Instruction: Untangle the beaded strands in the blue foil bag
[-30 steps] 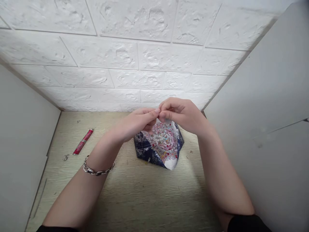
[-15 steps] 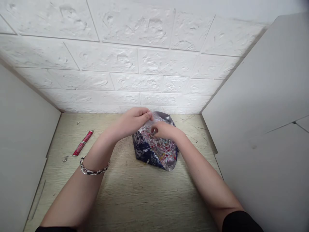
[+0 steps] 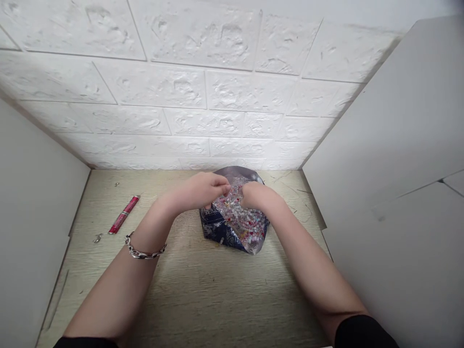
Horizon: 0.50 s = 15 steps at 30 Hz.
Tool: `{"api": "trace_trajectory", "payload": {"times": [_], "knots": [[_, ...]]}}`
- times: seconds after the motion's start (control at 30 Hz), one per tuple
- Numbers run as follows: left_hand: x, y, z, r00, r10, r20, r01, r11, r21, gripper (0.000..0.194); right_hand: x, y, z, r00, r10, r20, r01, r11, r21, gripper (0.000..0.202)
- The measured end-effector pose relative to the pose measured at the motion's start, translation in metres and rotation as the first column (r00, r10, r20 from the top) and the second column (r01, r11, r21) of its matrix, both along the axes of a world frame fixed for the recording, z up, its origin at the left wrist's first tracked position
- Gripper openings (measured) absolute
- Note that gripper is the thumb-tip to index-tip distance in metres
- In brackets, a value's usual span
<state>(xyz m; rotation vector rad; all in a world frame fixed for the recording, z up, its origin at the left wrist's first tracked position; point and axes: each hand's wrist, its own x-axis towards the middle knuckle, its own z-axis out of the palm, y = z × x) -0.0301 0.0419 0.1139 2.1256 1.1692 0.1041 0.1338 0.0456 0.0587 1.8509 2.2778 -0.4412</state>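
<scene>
A dark blue patterned pouch (image 3: pixel 221 232) lies open on the table, its silvery lining showing. Many small beads (image 3: pixel 246 222) in red, pink, white and clear fill it. My left hand (image 3: pixel 208 189), a chain bracelet on its wrist, is over the pouch's left side, thumb and fingertips pressed together; what they hold, if anything, is too small to name. Over the beads on the right is my right hand (image 3: pixel 256 195), its fingers curled down and their tips hidden.
A red pen-like tube (image 3: pixel 124 214) lies on the left of the pale table (image 3: pixel 188 290), with small metal pieces (image 3: pixel 97 238) near it. Thin threads (image 3: pixel 302 210) lie at the right. A white brick-patterned wall (image 3: pixel 181 87) stands behind, grey panels on both sides.
My left hand has moved slightly down, nearer the pouch's left side. My right hand has shifted a little right, and its fingers have curled in towards the beads.
</scene>
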Motion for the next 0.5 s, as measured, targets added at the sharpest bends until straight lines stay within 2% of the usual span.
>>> {"api": "trace_trajectory", "payload": {"times": [0.13, 0.27, 0.33, 0.5], "knots": [[-0.001, 0.004, -0.009, 0.983, -0.036, -0.178, 0.028, 0.998, -0.049, 0.029, -0.001, 0.006, -0.011, 0.997, 0.058, -0.059, -0.052, 0.993, 0.103, 0.036], [-0.006, 0.007, -0.011, 0.946, -0.006, -0.326, 0.008, 1.0, 0.004, 0.028, -0.002, 0.014, -0.021, 0.975, 0.177, -0.137, -0.148, 0.969, 0.195, 0.043], [-0.009, 0.008, -0.01, 0.926, 0.002, -0.379, 0.003, 1.0, 0.013, 0.025, -0.002, 0.016, -0.024, 0.97, 0.205, -0.133, -0.178, 0.966, 0.189, 0.043], [-0.011, 0.007, -0.007, 0.902, 0.03, -0.43, -0.03, 1.0, 0.008, 0.017, 0.002, 0.015, -0.022, 0.98, 0.186, -0.072, -0.179, 0.979, 0.094, 0.034]]}}
